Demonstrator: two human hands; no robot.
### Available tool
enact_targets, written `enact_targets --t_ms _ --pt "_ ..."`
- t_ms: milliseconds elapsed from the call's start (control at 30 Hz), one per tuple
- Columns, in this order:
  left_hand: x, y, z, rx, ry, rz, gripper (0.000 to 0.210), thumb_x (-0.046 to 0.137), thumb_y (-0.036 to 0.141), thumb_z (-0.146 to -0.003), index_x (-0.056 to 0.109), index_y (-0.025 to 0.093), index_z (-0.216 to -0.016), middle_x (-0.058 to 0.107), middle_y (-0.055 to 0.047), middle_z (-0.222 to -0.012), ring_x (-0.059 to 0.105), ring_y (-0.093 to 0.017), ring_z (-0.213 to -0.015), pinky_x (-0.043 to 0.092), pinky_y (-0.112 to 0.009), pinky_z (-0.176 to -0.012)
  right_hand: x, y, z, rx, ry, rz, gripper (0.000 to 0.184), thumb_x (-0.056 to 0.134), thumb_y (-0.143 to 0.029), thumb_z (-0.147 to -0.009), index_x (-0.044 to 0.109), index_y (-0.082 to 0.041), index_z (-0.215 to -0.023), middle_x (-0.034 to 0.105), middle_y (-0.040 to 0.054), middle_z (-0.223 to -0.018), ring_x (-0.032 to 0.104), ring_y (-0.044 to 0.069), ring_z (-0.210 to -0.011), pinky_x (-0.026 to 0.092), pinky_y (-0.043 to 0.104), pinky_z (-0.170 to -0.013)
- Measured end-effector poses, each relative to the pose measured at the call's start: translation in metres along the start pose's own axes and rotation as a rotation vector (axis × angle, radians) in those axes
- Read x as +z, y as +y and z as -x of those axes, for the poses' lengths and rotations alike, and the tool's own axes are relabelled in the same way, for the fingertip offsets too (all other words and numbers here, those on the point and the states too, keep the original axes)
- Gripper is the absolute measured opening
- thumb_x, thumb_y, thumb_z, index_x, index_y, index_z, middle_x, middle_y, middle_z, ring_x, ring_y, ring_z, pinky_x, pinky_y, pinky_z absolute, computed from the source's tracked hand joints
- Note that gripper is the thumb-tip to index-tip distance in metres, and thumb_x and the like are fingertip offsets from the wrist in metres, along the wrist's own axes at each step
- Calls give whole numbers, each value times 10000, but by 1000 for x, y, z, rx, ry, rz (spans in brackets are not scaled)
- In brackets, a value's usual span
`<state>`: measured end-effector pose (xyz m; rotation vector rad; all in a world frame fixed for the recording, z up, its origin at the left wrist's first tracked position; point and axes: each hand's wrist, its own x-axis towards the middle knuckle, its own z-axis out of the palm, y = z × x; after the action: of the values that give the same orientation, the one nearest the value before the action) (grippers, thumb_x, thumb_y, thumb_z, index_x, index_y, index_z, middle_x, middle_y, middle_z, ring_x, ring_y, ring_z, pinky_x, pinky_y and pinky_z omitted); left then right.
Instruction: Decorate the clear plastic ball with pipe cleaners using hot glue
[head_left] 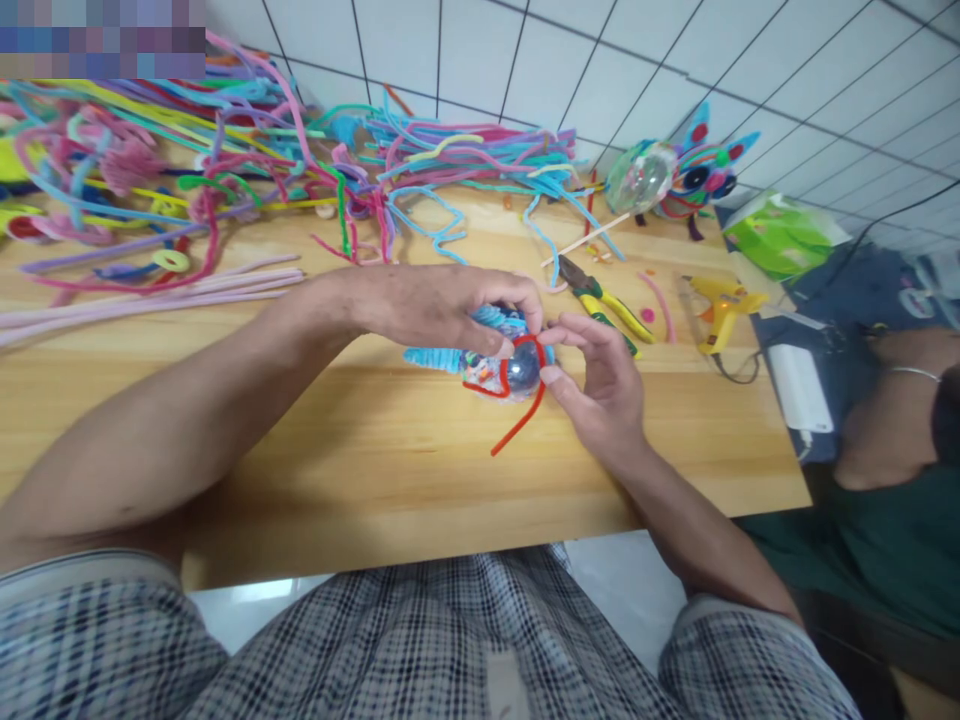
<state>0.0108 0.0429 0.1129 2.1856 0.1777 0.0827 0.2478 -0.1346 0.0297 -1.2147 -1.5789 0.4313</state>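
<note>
A clear round ball (pixel 523 372) with blue fuzzy pieces (pixel 433 358) at its left and top rests on the wooden table in front of me. Around its rounded end runs a red pipe cleaner (pixel 517 428), one end hanging free toward me. My left hand (pixel 465 308) reaches over the top, its thumb and fingers closed on the ball. On the far right side, my right hand (pixel 600 385) pinches the red pipe cleaner between thumb and fingertips. Part of the ball is hidden under my left hand.
Pliers (pixel 604 305) lie just beyond my right hand, with a yellow glue gun (pixel 724 312) farther right. Piles of coloured pipe cleaners (pixel 480 155) cover the back. A finished-looking fuzzy figure (pixel 701 180) stands at back right. Another person's arm (pixel 892 400) shows at right.
</note>
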Motion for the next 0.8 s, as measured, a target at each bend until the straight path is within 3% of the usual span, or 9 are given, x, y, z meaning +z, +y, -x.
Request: enact_targets --t_ms 200,400,533,667,800 --pt "-1 -1 0 1 -15 4 390 703 464 -1097 754 223 -1400 810 -79 -1435 746 -249 -1308 541 -331 -1106 0 -1 -2 -23 -15 -36 513 856 -395 -1094 693 -410 -1580 868 23 -1304 848 288 -1234 637 642 -1234" --pt "-1 -2 -1 -10 -27 9 362 712 457 -1110 766 261 -1408 811 -54 -1490 740 -257 -1367 529 -355 -1202 5 5 -2 -50 12 -138 568 906 -367 -1066 700 -428 -1591 865 8 -1279 841 266 -1205 668 581 -1193" --pt "-1 -4 -2 6 -30 19 386 687 480 -1121 769 243 -1413 822 -64 -1459 759 -247 -1319 559 -332 -1148 7 6 -2 -15 17 -171 567 935 -349 -1042 728 -438 -1563 861 2 -1296 832 259 -1236 664 551 -1214" --pt "-1 -4 -1 -2 -29 13 383 702 497 -1121 778 248 -1401 840 -55 -1423 766 -234 -1288 562 -301 -1106 4 7 -3 63 9 -188 519 948 -435 -1028 743 -417 -1505 871 11 -1279 839 271 -1236 675 563 -1217" --pt "-1 -4 -1 -10 -26 5 377 716 439 -1101 781 249 -1421 834 -54 -1451 762 -240 -1308 552 -315 -1127 -2 9 -7 149 -13 -291 596 985 -597 -959 743 -406 -1469 897 23 -1289 847 284 -1270 682 564 -1219"
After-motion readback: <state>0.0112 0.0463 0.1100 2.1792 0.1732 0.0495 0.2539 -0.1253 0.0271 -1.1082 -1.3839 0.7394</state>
